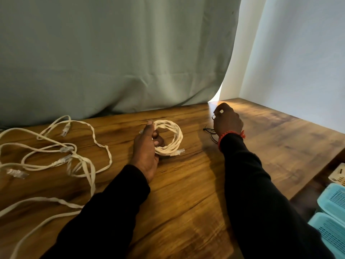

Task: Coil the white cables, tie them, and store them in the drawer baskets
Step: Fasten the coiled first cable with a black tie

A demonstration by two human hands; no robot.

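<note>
My left hand [147, 146] grips a coiled white cable [174, 139] at its left side and holds it against the wooden table [186, 193]; one clear plug sticks out at the coil's lower right. My right hand [226, 121] is farther right and back, fingers pinched on a thin black tie [213, 116]. More thin black ties [210, 130] lie on the table under that wrist. A tangle of loose white cables [56, 156] with several clear plugs spreads over the table's left part.
A grey-green curtain [112, 53] hangs along the table's back edge, and a white wall [298, 53] stands at the right. Below the table's right edge sit two turquoise baskets [334, 217] and a cream basket [338, 174].
</note>
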